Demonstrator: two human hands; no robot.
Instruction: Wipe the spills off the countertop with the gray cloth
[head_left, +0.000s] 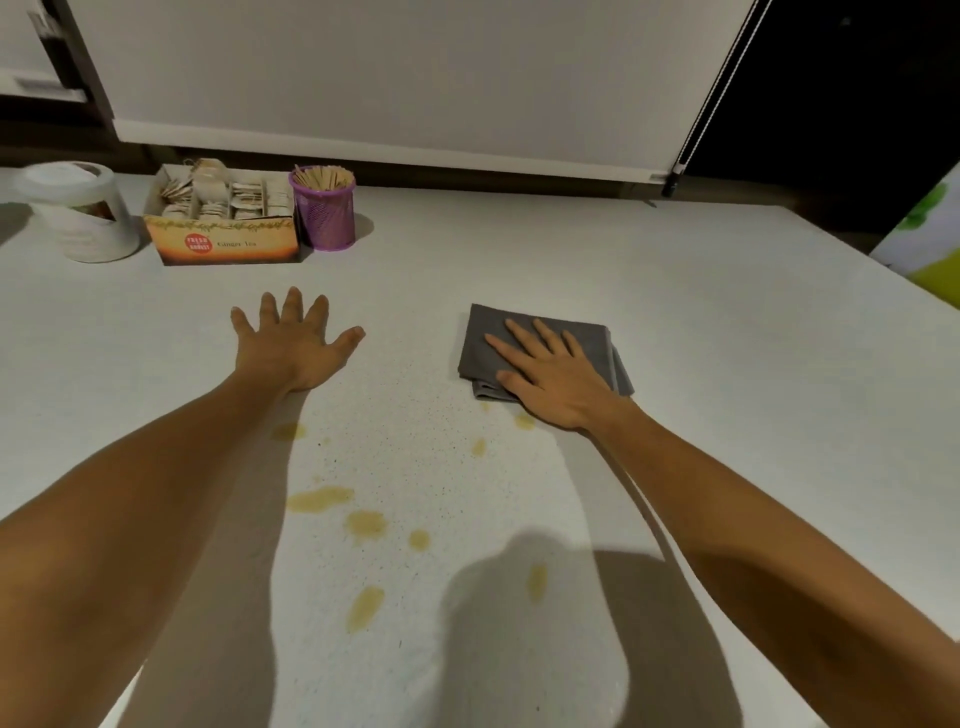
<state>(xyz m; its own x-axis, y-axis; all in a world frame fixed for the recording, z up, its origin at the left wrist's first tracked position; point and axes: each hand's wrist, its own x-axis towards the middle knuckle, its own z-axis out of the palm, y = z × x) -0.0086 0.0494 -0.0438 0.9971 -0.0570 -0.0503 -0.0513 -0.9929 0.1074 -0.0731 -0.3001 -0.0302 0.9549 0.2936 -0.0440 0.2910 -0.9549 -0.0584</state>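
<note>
A folded gray cloth (488, 338) lies flat on the white speckled countertop (701, 364), right of centre. My right hand (550, 374) rests palm down on top of it, fingers spread and straight, not gripping. My left hand (293, 343) lies flat on the bare counter to the left, fingers apart, holding nothing. Several yellowish spills dot the counter nearer to me: a long smear (319, 499), blobs (366, 525) beside it, a streak (363, 608), and small spots (478, 447) just below the cloth.
At the back left stand a white lidded jar (83, 213), an open ginger tea box (223, 223) and a purple mesh cup of wooden sticks (324, 208). A white roller blind (389, 78) hangs behind. The counter's right edge (883, 270) runs diagonally.
</note>
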